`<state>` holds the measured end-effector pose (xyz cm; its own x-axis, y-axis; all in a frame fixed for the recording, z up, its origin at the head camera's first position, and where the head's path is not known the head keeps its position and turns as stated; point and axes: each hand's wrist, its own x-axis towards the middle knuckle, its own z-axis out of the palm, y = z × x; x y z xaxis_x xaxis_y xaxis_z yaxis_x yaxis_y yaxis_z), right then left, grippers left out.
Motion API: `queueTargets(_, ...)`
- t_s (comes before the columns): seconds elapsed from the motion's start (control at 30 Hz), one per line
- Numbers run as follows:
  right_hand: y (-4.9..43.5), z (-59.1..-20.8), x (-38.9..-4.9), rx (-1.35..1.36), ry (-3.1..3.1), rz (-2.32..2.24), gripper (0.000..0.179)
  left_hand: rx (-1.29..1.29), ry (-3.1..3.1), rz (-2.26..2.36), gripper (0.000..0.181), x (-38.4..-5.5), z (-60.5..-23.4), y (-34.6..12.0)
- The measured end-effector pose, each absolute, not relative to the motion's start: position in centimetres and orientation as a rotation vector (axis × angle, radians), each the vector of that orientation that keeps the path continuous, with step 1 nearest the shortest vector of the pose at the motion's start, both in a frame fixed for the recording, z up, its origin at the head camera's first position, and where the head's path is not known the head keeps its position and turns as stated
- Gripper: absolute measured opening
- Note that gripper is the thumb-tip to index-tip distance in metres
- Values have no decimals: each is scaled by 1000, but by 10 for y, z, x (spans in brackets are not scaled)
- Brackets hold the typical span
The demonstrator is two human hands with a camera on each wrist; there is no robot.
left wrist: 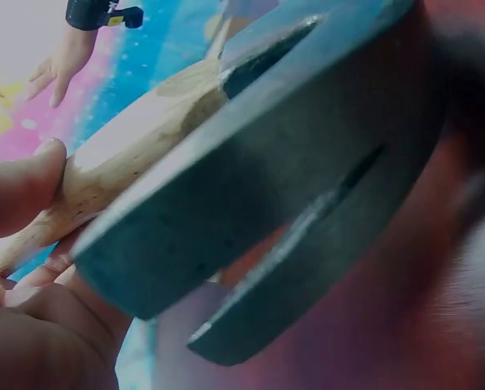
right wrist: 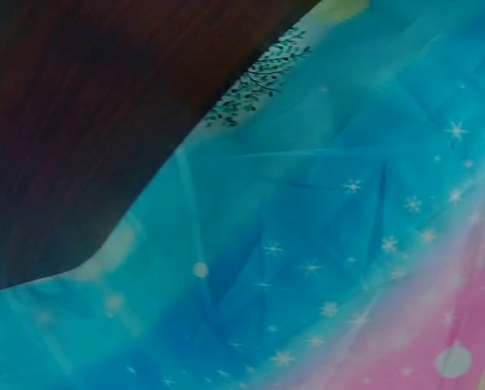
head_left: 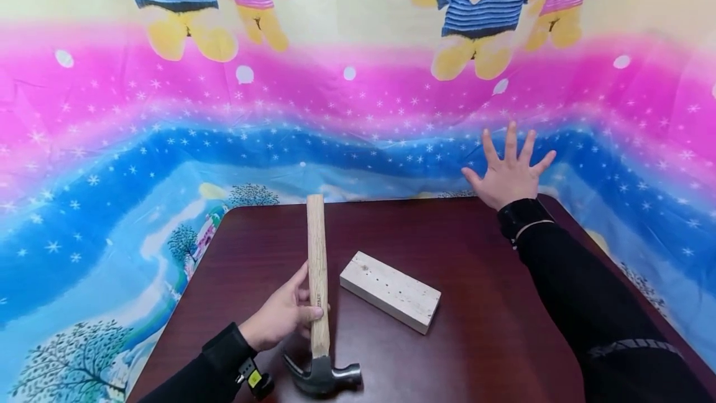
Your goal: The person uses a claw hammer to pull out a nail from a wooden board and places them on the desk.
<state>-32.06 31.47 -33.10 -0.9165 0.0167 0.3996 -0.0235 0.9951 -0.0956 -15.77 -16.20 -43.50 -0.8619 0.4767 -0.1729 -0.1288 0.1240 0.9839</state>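
Fingers (head_left: 306,314) of the left hand (head_left: 279,316) curl round the wooden handle of the hammer (head_left: 319,291), low and just above its steel head, which rests near the front edge of the table (head_left: 481,341). The handle's long axis runs away from the person. Just right of it lies a pale wooden block (head_left: 391,291), askew. The right hand (head_left: 509,173), fingers spread wide and holding nothing, hovers at the far right corner, well apart.
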Motion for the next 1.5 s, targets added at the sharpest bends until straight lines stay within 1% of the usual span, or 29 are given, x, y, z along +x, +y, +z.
queueTargets(0.2,320,-333,-320,-37,-2754,171,87,305,1837,1793,115,-152,-451,-165)
queueTargets(0.37,320,-334,-321,-45,-2772,200,87,296,1798,1774,116,-145,-458,-167)
queueTargets(0.77,323,-346,-315,-71,-2842,243,86,189,2002,1660,102,-133,-473,-161)
queueTargets(1.07,323,-348,-319,-64,-2833,264,84,125,2173,1512,91,-137,-466,-158)
queueTargets(1.37,326,-356,-322,-58,-2837,325,85,49,2277,1414,89,-135,-454,-155)
queueTargets(1.5,324,-358,-323,-53,-2832,348,86,-8,2318,1385,77,-136,-451,-153)
